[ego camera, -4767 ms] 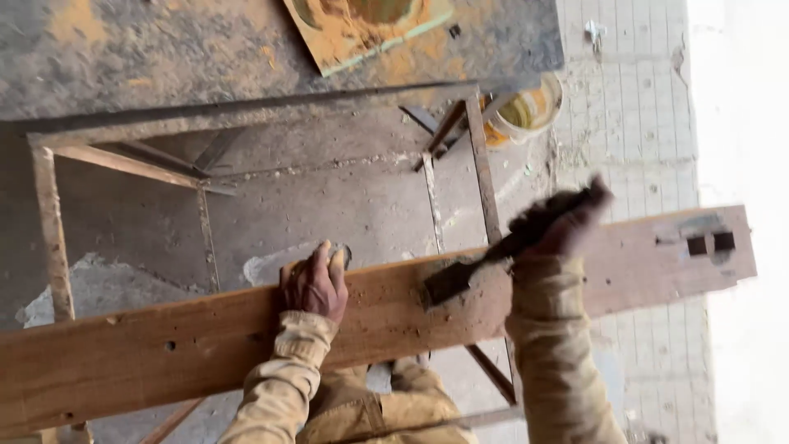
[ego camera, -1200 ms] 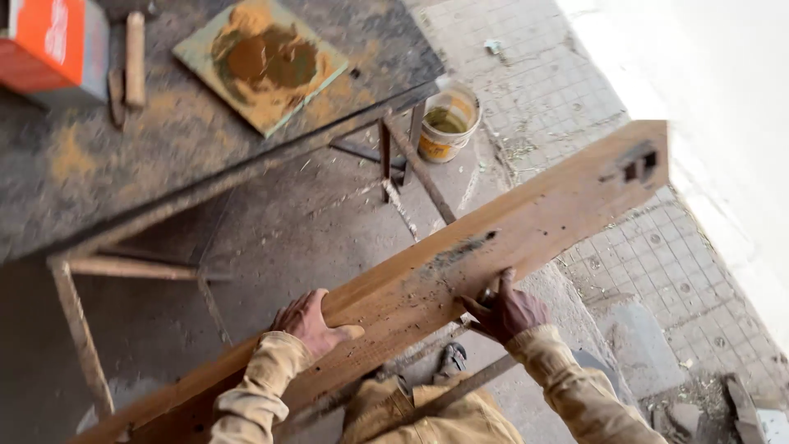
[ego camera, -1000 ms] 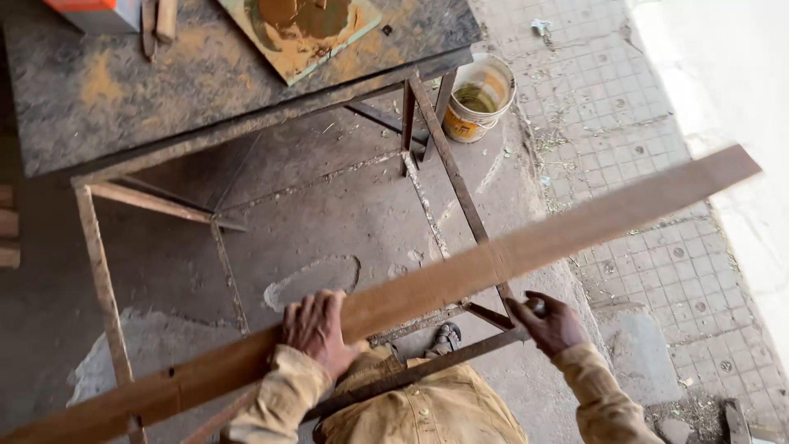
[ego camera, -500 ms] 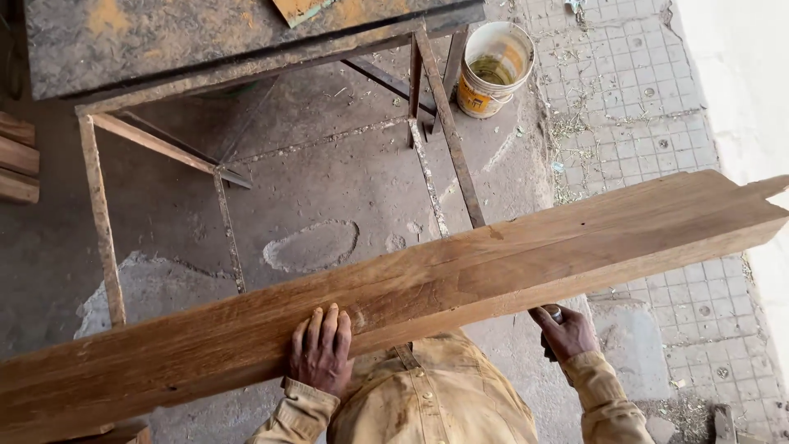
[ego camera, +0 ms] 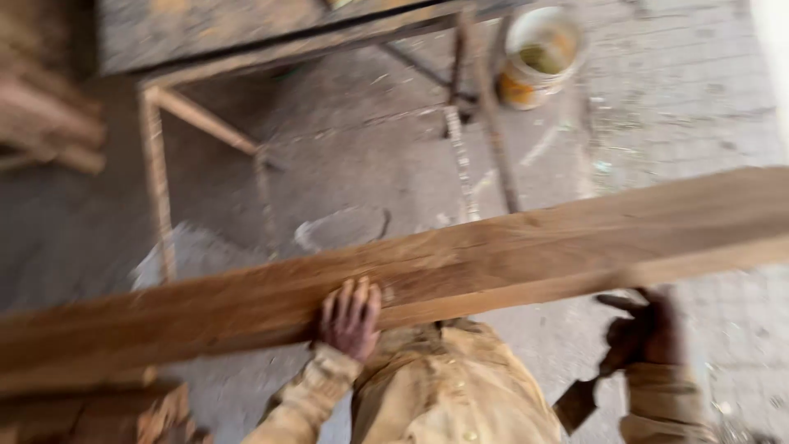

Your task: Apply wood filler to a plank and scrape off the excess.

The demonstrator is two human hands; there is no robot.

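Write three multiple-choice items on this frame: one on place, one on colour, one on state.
1. Where does the bucket stand?
A. On the floor at upper right, beside the metal frame
B. On top of the plank
C. In the right hand

2. What colour are the person's sleeves?
A. Blue
B. Tan yellow
C. Black

3. How does the left hand meet the plank?
A. It hangs clear of it
B. It grips one end
C. It lies with fingers spread over the near edge, about mid-length

Key: 1 A, the bucket sits on the paved floor near the frame's legs. 2 B, both cuffs and the garment below are tan yellow. 3 C, the fingers rest on the board's face at its near edge, while the right hand is under the plank holding a dark tool.
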